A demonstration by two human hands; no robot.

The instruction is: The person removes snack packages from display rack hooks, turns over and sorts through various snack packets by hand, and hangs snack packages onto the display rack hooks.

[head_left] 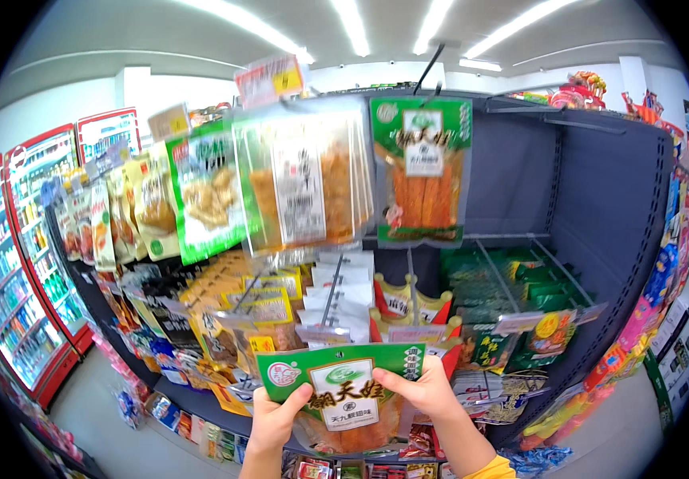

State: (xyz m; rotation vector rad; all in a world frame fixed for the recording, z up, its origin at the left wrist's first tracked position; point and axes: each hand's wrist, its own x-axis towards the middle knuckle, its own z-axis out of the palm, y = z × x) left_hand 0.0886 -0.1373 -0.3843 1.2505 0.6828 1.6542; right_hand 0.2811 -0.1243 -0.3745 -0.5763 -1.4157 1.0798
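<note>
Between both hands is a green snack packet [353, 428] with a clear lower part that shows orange-brown strips. My left hand [275, 416] grips its left edge, the thumb lying on the front. On the upper right side my right hand [422, 389] pinches it, thumb also on the front. The packet bears printed writing and has a small hang hole at its top. Above it, a matching green packet [422, 203] hangs from a metal display hook [431, 66]. My fingers behind the held packet are hidden.
Clear packets of brown snacks [344, 179] and a bright green packet [212, 191] hang to the left. Lower hooks carry yellow packets [272, 305] and dark green packets [482, 299], with price-tag holders jutting forward. Drinks fridges [27, 239] stand at far left. Toy-like packs [650, 317] line the right.
</note>
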